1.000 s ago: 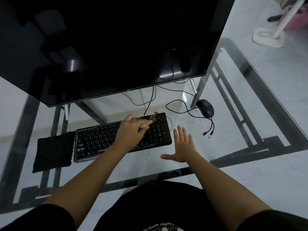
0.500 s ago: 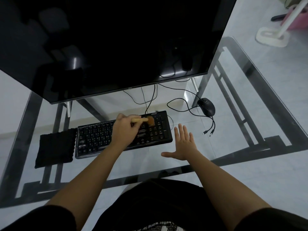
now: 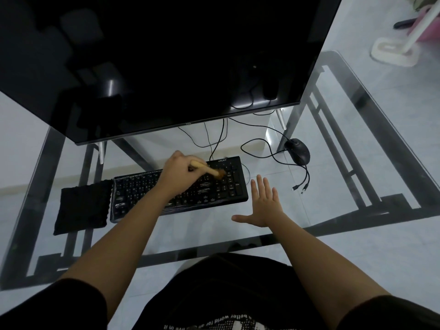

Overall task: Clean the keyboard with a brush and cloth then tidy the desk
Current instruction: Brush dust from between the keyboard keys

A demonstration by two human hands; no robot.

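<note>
A black keyboard (image 3: 142, 194) lies on the glass desk (image 3: 357, 163) below the monitor. My left hand (image 3: 177, 173) grips a small wooden-handled brush (image 3: 209, 170), whose brown bristles touch the keys near the keyboard's right end. A black cloth (image 3: 82, 207) lies flat just left of the keyboard. My right hand (image 3: 264, 204) rests flat on the glass with fingers spread, just right of the keyboard's front corner, holding nothing.
A large dark monitor (image 3: 166, 63) overhangs the back of the desk. A black mouse (image 3: 297, 151) sits at the right rear, with loose cables (image 3: 301, 184) trailing toward the keyboard. A white stand base (image 3: 395, 52) is on the floor at far right.
My left hand has drawn back toward the keyboard's rear edge, and the brush now points right and down onto the right-hand keys. My right hand has stayed flat on the glass.
</note>
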